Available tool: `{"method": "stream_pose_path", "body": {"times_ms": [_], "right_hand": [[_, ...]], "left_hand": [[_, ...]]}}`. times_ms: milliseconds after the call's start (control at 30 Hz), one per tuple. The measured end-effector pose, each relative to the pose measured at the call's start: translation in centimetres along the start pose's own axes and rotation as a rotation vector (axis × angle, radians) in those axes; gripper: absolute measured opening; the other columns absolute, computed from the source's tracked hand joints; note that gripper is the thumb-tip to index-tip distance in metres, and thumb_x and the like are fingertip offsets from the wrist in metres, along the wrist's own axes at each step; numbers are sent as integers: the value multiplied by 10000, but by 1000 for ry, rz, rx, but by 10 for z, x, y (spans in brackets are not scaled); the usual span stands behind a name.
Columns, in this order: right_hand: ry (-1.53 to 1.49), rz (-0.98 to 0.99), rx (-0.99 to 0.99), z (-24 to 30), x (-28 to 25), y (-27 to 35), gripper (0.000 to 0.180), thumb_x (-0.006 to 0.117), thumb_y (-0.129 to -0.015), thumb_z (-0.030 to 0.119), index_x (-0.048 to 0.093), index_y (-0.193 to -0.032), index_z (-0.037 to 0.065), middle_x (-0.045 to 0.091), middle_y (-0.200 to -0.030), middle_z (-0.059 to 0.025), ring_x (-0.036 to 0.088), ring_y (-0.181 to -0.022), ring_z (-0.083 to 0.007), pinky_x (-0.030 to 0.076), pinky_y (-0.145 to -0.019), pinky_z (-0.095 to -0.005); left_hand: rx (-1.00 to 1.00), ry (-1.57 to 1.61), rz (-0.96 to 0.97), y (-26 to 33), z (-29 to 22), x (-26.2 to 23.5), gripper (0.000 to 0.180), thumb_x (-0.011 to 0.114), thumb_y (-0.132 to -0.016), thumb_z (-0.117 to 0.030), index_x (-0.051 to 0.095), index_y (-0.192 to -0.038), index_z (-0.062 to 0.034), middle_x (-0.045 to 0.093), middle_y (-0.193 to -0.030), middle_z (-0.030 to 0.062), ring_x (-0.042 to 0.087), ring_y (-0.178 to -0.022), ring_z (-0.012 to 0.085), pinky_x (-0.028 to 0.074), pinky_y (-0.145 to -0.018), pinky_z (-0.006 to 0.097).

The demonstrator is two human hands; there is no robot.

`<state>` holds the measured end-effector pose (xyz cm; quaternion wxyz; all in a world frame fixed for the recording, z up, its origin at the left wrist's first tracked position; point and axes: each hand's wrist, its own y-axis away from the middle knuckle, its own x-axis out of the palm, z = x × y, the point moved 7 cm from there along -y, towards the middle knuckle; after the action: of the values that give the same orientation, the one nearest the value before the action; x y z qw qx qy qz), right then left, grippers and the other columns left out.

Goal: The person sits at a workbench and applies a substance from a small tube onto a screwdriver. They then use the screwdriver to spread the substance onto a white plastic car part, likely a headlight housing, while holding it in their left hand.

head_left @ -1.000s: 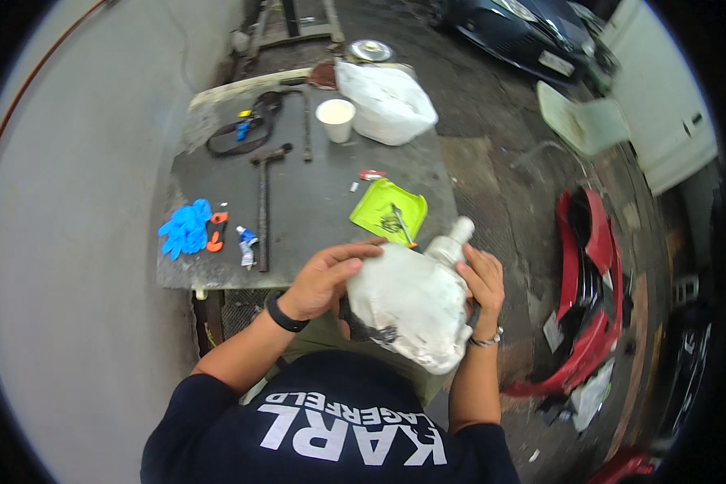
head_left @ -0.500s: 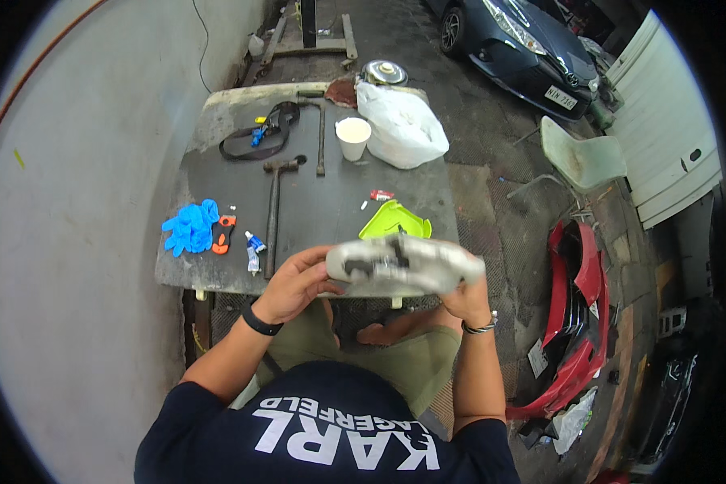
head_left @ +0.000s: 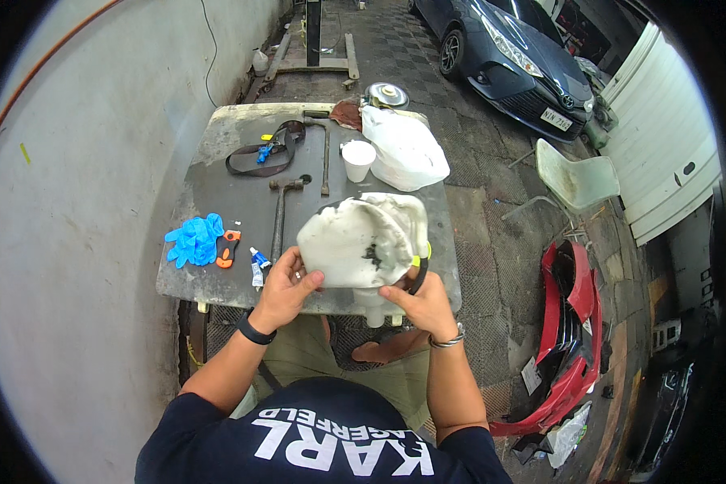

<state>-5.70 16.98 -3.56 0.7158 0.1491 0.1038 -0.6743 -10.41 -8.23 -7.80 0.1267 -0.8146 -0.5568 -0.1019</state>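
White container (head_left: 339, 250) turned from edge-on to broad face toward wearer

Left hand (head_left: 282, 290) holds lower left edge, thumb on face, fingers wrapping behind. Right hand (head_left: 422, 305) grips lower right corner, thumb on face, fingers mostly hidden. Both reach forward over table (head_left: 232, 198) near edge; neck (head_left: 372, 313) points back at wearer.

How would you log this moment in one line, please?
left hand: holding white plastic reservoir; right hand: holding same reservoir; on table: hammer, blue gloves
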Motion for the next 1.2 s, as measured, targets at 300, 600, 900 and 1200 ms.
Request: {"method": "stream_pose_path", "body": {"times_ms": [300, 600, 900, 1200], "right_hand": [[64, 261, -200, 83, 48, 11, 536, 721, -957, 379, 668, -1288, -38, 737, -1124, -241, 731, -1058, -329, 554, -915, -413], [64, 578, -416, 102, 117, 38, 571, 668, -1001, 490, 668, -1272, -13, 749, -1157, -221, 736, -1072, -361, 572, -907, -446], [-41, 614, -138, -22, 83, 76, 556, 740, -982, 344, 616, -1380, -24, 736, -1232, -193, 730, -1096, -263, 573, -921, -369], [-248, 477, 181, -82, 80, 99, 513, 746, -996, 230, 595, -1416, -24, 729, -1267, -154, 707, -1120, -212, 560, -967, -341]], "left_hand": [[-331, 766, 64, -28, 41, -30, 549, 480, -1113, -477, 557, -1442, -45, 704, -1297, 128, 719, -1120, 294, 596, -946, 463], [-536, 1314, 216, -20, 22, -51, 542, 582, -1055, -366, 486, -1390, 48, 536, -982, 56, 538, -784, 148, 494, -671, 265], [-274, 715, -164, 3, -17, -198, 578, 620, -1013, -376, 523, -1404, 38, 655, -993, 99, 618, -760, 186, 562, -630, 293], [-130, 46, -513, 25, -94, -313, 591, 497, -1111, -483, 549, -1452, -3, 679, -1354, 156, 696, -1162, 264, 578, -983, 437]]}}
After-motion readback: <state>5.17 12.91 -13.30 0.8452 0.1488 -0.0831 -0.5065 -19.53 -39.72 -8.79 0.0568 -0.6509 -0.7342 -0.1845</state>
